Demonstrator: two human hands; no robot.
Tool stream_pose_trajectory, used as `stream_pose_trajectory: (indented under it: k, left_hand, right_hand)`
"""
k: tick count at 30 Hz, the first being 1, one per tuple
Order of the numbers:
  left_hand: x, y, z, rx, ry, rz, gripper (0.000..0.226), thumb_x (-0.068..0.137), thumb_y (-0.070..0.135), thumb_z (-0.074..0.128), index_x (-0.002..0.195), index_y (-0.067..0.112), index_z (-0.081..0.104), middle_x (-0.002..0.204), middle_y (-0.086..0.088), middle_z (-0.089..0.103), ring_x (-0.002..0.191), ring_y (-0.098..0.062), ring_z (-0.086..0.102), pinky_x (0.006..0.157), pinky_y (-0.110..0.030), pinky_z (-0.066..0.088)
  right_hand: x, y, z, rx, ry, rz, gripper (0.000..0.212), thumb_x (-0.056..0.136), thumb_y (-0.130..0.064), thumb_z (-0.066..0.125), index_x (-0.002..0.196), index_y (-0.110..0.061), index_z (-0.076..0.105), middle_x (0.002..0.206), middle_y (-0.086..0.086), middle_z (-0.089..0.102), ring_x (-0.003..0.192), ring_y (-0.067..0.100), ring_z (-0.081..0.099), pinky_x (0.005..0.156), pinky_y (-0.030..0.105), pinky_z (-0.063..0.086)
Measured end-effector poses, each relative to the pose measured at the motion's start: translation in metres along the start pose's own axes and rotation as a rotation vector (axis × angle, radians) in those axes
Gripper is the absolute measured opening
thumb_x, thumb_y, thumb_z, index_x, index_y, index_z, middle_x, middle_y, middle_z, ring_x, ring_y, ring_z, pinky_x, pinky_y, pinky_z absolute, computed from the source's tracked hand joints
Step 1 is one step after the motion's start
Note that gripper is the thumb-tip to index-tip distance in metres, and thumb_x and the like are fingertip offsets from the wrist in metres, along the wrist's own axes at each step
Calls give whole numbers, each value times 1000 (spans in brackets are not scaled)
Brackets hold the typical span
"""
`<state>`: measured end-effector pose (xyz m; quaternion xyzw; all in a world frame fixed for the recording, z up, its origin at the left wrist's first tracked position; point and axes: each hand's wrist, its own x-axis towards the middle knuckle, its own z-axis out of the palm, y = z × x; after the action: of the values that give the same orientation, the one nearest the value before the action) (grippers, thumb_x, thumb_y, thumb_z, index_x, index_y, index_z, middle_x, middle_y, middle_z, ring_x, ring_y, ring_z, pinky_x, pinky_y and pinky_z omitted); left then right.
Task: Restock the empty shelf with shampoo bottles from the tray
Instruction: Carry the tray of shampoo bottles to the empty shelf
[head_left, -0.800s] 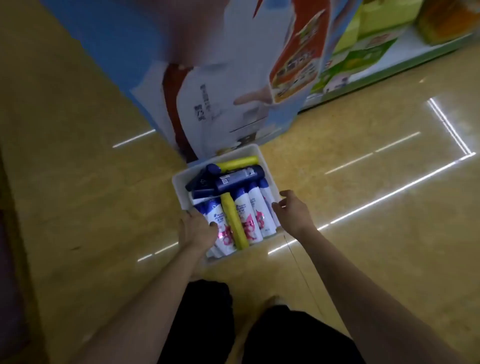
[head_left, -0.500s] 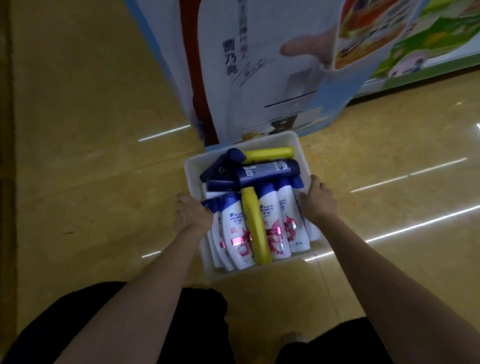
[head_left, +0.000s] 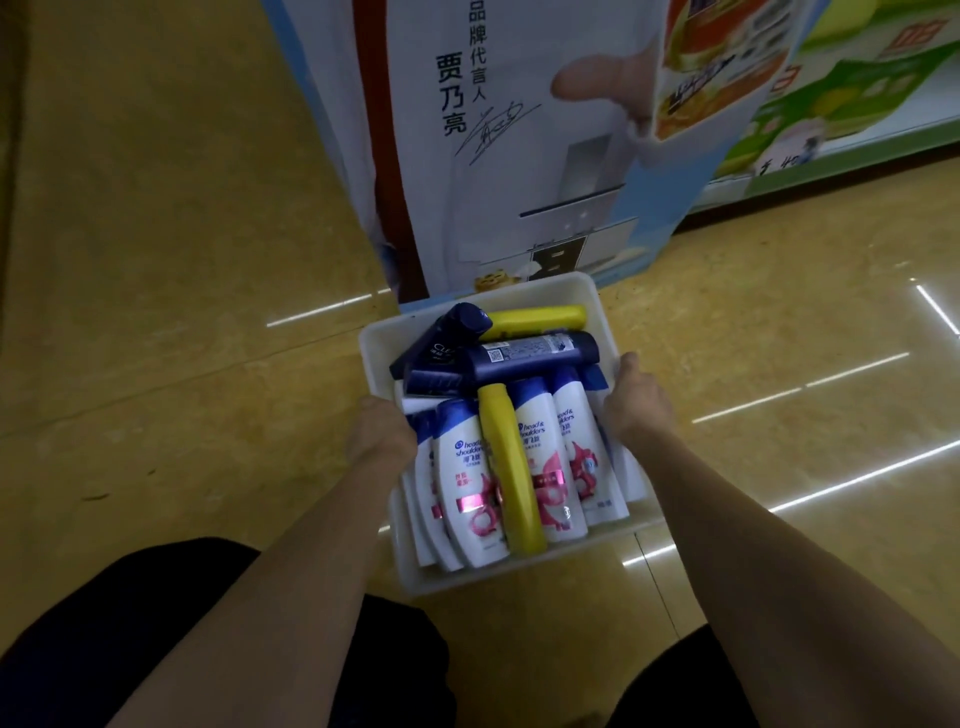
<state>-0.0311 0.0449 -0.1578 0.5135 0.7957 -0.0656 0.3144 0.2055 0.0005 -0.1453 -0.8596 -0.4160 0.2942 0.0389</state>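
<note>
Under me is a glossy yellow-tan floor (head_left: 171, 291) with thin white streaks of reflected light running across it. Straight ahead stands a tall advertising display board (head_left: 519, 156), mostly white with a blue edge and a dark red stripe, carrying black Chinese characters, a scrawled signature and a printed range hood. To its right sits a green and white promotional stand (head_left: 852, 98) along a low ledge. My black trousers (head_left: 104, 634) fill the bottom of my view.

A glossy yellow floor (head_left: 182, 322) carries the white tray (head_left: 587, 291) and a printed display stand (head_left: 519, 156).
</note>
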Motion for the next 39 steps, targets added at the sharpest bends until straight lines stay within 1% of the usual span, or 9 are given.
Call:
stream_pose_trajectory:
  k: [7, 11, 13, 16, 21, 25, 28, 31, 39]
  left_hand:
    - [-51, 8, -30, 79, -64, 121, 44, 89, 0, 51, 129, -7, 33, 119, -22, 54, 107, -33, 57, 81, -35, 48]
    - [-106, 42, -76, 178, -99, 238, 39, 91, 5, 52, 125, -3, 36, 91, -10, 54, 81, -20, 52, 63, -28, 43]
    - [-138, 64, -102, 225, -117, 282, 37, 91, 9, 53, 123, -1, 37, 83, -5, 50, 78, -19, 50, 62, -29, 43]
    - [-190, 95, -139, 298, -155, 339, 37, 91, 11, 54, 123, 0, 39, 104, -14, 58, 89, -25, 58, 70, -32, 48]
    - [-283, 151, -204, 378, -201, 407, 27, 90, 12, 56, 113, -1, 51, 104, -16, 62, 87, -27, 61, 68, -31, 48]
    - [-352, 205, -251, 419, -210, 448, 27, 90, 7, 54, 115, -3, 49, 113, -20, 59, 103, -32, 60, 85, -38, 50]
    - [-392, 257, -278, 451, -204, 496, 28, 91, 9, 54, 116, -3, 50, 118, -20, 57, 108, -32, 57, 86, -36, 47]
    - [-418, 313, -291, 507, -198, 579, 29, 92, 9, 52, 118, -3, 51, 121, -20, 56, 110, -34, 56, 84, -35, 46]
    - [-458, 473, -285, 579, -214, 732, 32, 92, 13, 53, 120, -1, 50, 119, -17, 58, 109, -33, 57, 81, -35, 47]
  right_hand:
    - [-54, 33, -29, 169, 65, 72, 32, 87, 2, 37, 117, -5, 44, 108, 26, 60, 99, 40, 57, 71, 36, 38]
    - [-116, 51, -77, 284, 85, 212, 27, 90, -1, 40, 117, -4, 45, 108, 24, 59, 92, 35, 54, 71, 34, 37]
    - [-149, 58, -113, 323, 87, 273, 24, 90, 0, 40, 113, -4, 46, 104, 24, 59, 88, 34, 54, 69, 35, 38]
    - [-194, 67, -172, 337, 102, 340, 17, 89, -3, 42, 105, -7, 45, 101, 23, 59, 81, 31, 51, 68, 34, 39]
    - [-258, 77, -290, 365, 113, 403, 29, 87, -5, 43, 116, -4, 46, 107, 27, 59, 98, 42, 57, 80, 46, 48]
    - [-294, 87, -377, 400, 108, 411, 28, 88, -5, 43, 115, -2, 46, 108, 28, 57, 101, 43, 55, 76, 40, 41]
    - [-308, 100, -438, 414, 139, 451, 25, 89, -4, 40, 114, -4, 46, 109, 25, 57, 100, 41, 55, 77, 40, 43]
    - [-311, 116, -487, 402, 183, 497, 25, 91, -6, 37, 114, -3, 46, 112, 24, 57, 106, 41, 53, 77, 37, 37]
    - [-277, 166, -605, 435, 303, 665, 21, 94, -14, 36, 111, -7, 46, 106, 19, 58, 99, 37, 56, 78, 42, 45]
